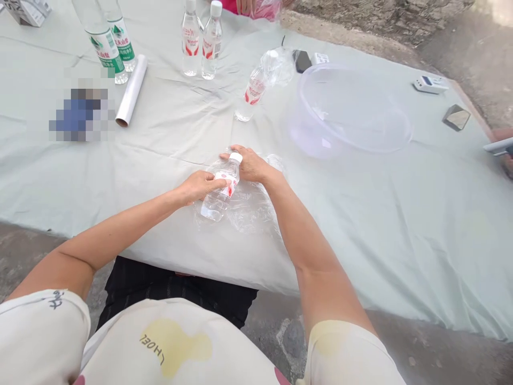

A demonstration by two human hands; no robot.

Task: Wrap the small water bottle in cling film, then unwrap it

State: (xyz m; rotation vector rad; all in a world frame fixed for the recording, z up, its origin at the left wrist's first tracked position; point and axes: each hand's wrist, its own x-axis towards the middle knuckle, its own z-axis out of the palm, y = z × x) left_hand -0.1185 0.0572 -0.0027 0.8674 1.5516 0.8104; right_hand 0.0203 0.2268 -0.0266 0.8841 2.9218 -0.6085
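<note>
A small clear water bottle point(219, 191) with a white cap and red label lies on a sheet of clear plastic wrap point(252, 206) on the pale green cloth. My left hand point(198, 186) rests on the bottle's body, fingers curled over the label. My right hand point(249, 163) is by the cap end, fingers closed on the wrap beside the bottle neck.
A roll of plastic wrap point(131, 91), two green-label bottles point(108, 40), two red-label bottles point(200, 40), a wrapped bottle point(258, 85) and a clear plastic basin point(352, 109) stand farther back. Small devices point(430, 84) lie at right. Another person's hand point(246, 6) shows at the far edge.
</note>
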